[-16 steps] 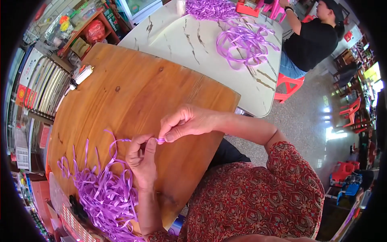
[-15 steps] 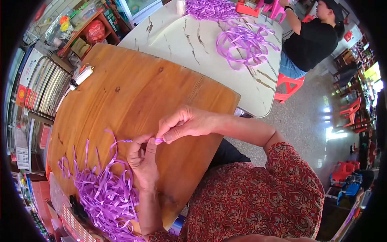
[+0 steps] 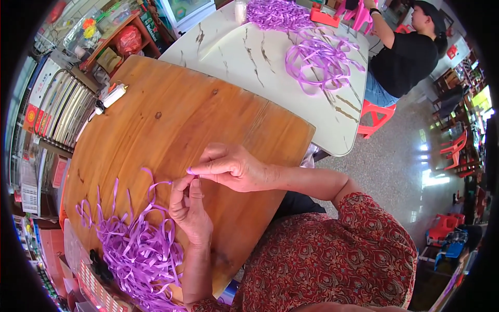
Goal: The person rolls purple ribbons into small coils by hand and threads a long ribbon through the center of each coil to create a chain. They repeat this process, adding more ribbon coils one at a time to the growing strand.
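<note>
Purple ribbon (image 3: 190, 170), only glimpsed at the meeting fingertips of both hands, above the wooden table (image 3: 176, 119); mostly hidden by skin, any fold or knot in it impossible to make out. In the left hand (image 3: 193, 216), pinched between thumb and forefinger, with the other fingers curled. In the right hand (image 3: 236, 169), held between closed fingers, forefinger stretched leftward, thumb largely covered; cannot tell exactly how the pads meet. Just left of the left hand, a thin strand (image 3: 152, 193) arching toward the ribbon pile (image 3: 138, 249); cannot follow its course into the tangle. Beside the left forearm (image 3: 197, 275), that same pile, heaped and partly lost at the lower edge. Next to it, a dark object (image 3: 99, 265), too shaded to identify. Below the right arm, a patterned red shirt (image 3: 332, 255), cut off at the bottom. Near the wooden table's far left edge, a white bar-shaped thing (image 3: 114, 95), too small to name. Beyond, a white veined table (image 3: 234, 57) bearing loose ribbon loops (image 3: 332, 49) and a ribbon heap (image 3: 278, 14) cropped by the top edge. Far right, another person (image 3: 408, 60) in black, on a red stool (image 3: 374, 118), hands partly out of view.
</note>
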`<state>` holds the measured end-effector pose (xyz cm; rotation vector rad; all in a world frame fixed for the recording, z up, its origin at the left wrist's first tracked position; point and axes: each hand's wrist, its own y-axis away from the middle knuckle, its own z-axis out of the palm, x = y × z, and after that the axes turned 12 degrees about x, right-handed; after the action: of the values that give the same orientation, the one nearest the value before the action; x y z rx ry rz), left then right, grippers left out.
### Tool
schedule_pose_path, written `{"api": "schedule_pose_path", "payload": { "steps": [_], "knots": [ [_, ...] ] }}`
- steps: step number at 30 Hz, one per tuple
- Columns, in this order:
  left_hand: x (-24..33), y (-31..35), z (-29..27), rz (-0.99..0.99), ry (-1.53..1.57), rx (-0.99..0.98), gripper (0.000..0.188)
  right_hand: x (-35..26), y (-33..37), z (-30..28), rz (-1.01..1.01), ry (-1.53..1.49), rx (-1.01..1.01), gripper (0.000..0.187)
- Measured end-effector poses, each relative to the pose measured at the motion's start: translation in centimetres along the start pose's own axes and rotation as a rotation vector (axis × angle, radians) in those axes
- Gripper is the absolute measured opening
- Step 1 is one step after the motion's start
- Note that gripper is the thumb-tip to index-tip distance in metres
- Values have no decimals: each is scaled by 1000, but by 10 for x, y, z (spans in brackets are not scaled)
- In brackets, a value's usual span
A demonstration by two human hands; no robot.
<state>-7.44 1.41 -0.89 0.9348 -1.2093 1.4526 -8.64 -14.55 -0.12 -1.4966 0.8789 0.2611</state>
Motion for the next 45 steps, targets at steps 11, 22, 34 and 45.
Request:
{"api": "schedule_pose_path", "payload": {
  "steps": [11, 22, 34, 45],
  "knots": [
    [-3, -2, -1, -39, 117, 28, 13, -1, 2, 4, -72, 79, 45, 33],
    [-12, -1, -4, -166, 119, -6, 14, -5, 5, 1, -260, 406, -44, 37],
    [2, 0, 2, -202, 298, 12, 13, -13, -3, -7, 715, -484, -110, 24],
    [8, -9, -8, -340, 56, -95, 8, -10, -9, -8, -207, 443, -255, 25]
  ]
}}
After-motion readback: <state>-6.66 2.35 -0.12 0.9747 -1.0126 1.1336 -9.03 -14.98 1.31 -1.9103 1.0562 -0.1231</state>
